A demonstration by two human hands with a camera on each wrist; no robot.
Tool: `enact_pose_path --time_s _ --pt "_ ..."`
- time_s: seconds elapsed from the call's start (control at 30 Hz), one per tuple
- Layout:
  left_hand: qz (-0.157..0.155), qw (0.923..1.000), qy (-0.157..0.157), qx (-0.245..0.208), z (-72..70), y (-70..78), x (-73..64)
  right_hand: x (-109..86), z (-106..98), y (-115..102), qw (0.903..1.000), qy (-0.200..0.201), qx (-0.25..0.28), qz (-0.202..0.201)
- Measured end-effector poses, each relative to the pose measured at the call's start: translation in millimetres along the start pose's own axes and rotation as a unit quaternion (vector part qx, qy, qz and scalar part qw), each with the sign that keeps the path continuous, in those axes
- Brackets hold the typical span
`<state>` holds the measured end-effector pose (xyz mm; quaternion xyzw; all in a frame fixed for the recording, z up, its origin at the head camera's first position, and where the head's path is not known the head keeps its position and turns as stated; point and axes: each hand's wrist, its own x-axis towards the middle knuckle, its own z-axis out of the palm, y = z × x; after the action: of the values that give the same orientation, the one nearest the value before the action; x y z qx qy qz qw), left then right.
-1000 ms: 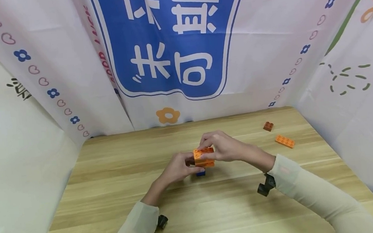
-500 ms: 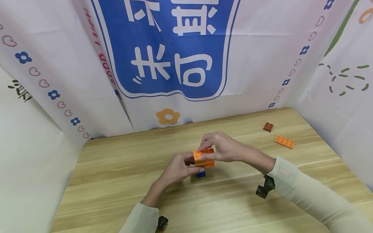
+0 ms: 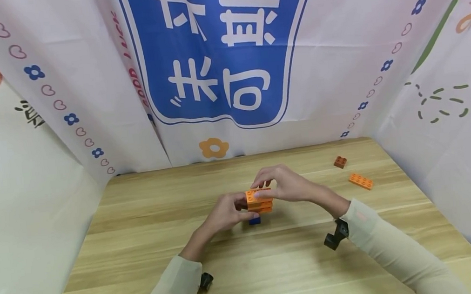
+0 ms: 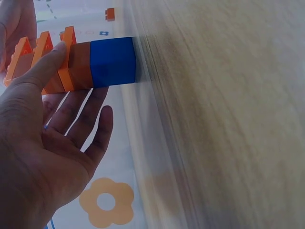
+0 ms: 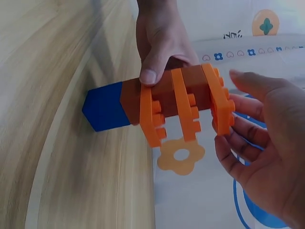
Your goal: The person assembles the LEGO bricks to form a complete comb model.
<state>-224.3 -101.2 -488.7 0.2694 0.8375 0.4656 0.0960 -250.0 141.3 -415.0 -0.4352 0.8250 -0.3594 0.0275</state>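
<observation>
A brick tower (image 3: 260, 205) stands upright on the wooden table. Its base is a blue brick (image 4: 113, 62); above that, brown bricks (image 5: 195, 79) alternate with thin orange bricks that jut out to one side. My left hand (image 3: 226, 212) grips the tower low down, thumb on the lowest orange brick (image 5: 149, 114) and fingers behind. By the top orange brick (image 5: 218, 100) hovers my right hand (image 5: 274, 138), its thumb lifted off and its fingers loosely bent around the jutting end. Whether those fingertips still touch the brick, I cannot tell.
At the table's far right lie a small brown brick (image 3: 340, 162) and a flat orange brick (image 3: 361, 181), studs up. Printed cloth walls (image 3: 315, 93) enclose the table (image 3: 148, 201) at the back and sides.
My right hand's fingers have loosened and lifted from the top orange brick, which they pinched before. The left hand and the tower have stayed in place.
</observation>
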Motion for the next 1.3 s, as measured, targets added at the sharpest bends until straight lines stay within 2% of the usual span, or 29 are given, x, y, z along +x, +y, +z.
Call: enact_pose_path --time_s 0.33,0.6,0.77,1.07,1.3 --pt "-0.013 0.9999 0.002 -0.003 0.4 0.8 0.8 -10.5 -18 22 0.9991 0.034 -0.009 0.022" --pt "-0.013 0.9999 0.004 -0.005 1.2 1.2 0.6 -23.6 -31 46 0.9977 0.042 -0.029 0.045" --pt "-0.025 0.9997 0.005 -0.006 1.3 1.6 -0.9 -32.3 -39 58 0.9967 0.039 -0.024 0.067" --pt "-0.024 0.9997 0.005 -0.007 1.0 1.8 -1.7 -49.8 -54 78 0.9956 0.03 -0.055 0.07" --pt "-0.024 0.9997 0.003 -0.01 -0.1 1.1 -1.6 -62.4 -67 95 0.9927 0.015 -0.056 0.106"
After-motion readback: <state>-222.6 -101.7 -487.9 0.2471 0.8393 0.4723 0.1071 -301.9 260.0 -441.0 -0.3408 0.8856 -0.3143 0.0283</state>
